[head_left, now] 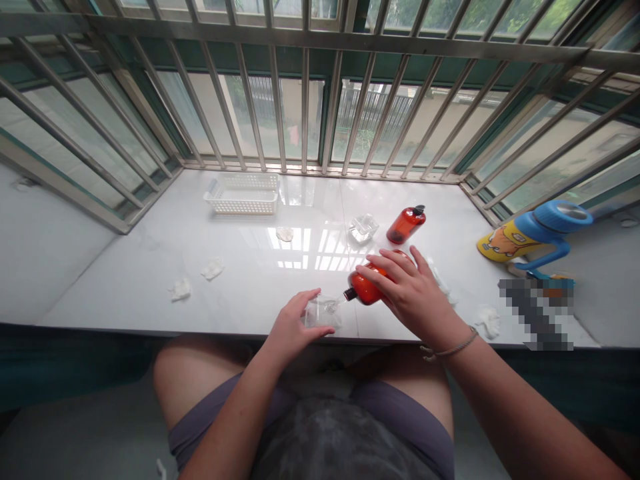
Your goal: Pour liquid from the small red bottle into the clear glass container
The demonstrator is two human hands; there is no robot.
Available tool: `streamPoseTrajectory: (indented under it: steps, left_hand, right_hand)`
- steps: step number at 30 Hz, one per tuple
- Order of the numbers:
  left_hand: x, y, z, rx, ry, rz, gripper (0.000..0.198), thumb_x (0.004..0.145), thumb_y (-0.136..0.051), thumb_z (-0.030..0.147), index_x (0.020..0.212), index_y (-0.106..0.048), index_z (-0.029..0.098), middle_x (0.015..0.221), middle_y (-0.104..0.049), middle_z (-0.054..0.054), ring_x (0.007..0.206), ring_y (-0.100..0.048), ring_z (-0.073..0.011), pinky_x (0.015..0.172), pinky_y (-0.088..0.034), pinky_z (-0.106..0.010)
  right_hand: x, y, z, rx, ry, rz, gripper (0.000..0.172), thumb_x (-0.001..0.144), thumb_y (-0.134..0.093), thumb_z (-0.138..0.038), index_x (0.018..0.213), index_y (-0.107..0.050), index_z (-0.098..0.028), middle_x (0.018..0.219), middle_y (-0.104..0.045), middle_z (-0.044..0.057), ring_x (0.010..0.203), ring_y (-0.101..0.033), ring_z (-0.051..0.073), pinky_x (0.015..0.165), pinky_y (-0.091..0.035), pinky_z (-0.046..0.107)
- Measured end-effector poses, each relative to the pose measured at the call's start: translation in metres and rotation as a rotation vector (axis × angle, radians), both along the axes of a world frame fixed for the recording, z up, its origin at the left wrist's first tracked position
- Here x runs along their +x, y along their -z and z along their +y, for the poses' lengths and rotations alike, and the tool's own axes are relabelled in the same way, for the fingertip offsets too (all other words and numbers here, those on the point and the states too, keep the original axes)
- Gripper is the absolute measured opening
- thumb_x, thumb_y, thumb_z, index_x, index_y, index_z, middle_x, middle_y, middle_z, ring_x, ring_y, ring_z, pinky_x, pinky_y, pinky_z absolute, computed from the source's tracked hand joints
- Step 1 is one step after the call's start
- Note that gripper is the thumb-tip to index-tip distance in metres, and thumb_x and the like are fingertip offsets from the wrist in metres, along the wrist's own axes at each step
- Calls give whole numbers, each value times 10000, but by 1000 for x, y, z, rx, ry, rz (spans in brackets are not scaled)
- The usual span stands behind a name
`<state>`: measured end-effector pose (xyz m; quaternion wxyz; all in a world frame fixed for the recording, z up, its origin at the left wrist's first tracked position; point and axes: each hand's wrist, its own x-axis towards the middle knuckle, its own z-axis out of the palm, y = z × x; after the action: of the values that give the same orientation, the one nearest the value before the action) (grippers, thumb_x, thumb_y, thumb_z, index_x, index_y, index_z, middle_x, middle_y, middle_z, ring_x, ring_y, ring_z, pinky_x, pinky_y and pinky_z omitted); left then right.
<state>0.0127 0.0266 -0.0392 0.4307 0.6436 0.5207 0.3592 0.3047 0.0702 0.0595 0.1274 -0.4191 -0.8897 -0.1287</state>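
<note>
Near the front edge of the white ledge, my left hand [299,322] holds a small clear container [323,313] between thumb and fingers. My right hand [407,287] grips an orange-red bottle [369,285] from above. That bottle is tipped to the left, its uncapped dark neck pointing over the container, and a clear stream seems to run from the mouth into it. Behind my right hand lies or leans a second orange-red bottle [405,225] with a black cap. A clear glass-like dish [363,229] is to its left.
A white perforated basket [243,194] sits at the back left. Crumpled white tissues [213,269] are scattered about. At the right are a yellow and blue flask [525,233], another tissue [489,321] and a pixelated dark object [537,313]. Metal bars [305,113] line the back.
</note>
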Motion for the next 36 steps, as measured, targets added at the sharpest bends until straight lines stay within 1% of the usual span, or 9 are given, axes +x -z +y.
streamPoseTrajectory:
  steps: [9, 16, 25, 36]
  left_hand:
    - [-1, 1, 0, -1, 4, 10, 803, 740, -978, 402, 1456, -626, 316, 1479, -660, -88, 1354, -631, -322, 1011, -634, -465]
    - [0, 1, 0, 12, 1, 21, 796, 733, -987, 377, 1445, -634, 321, 1474, -666, -81, 1347, -637, -321, 997, -636, -451]
    - [0, 0, 0, -3, 7, 16, 795, 740, -988, 381, 1447, -629, 322, 1486, -655, -82, 1366, -621, -321, 1019, -624, -462]
    - [1, 0, 0, 5, 2, 19, 820, 739, -992, 387, 1467, -623, 316, 1485, -658, -81, 1361, -624, -319, 1021, -624, -459]
  right_hand:
    - [1, 1, 1, 10, -9, 2, 559, 1026, -579, -86, 1523, -581, -340, 1566, -601, 38, 1476, -499, 327, 1313, -231, 655]
    - [0, -1, 0, 8, -6, -3, 549, 1030, -587, -89, 1521, -586, -335, 1562, -603, 34, 1476, -495, 328, 1315, -225, 652]
    - [1, 0, 1, 23, -15, 8, 576, 1027, -565, -71, 1532, -573, -348, 1561, -603, 38, 1494, -483, 324, 1322, -213, 652]
    - [1, -3, 2, 48, -35, 5, 561, 1022, -596, -82, 1522, -578, -334, 1540, -618, 40, 1478, -494, 324, 1333, -191, 642]
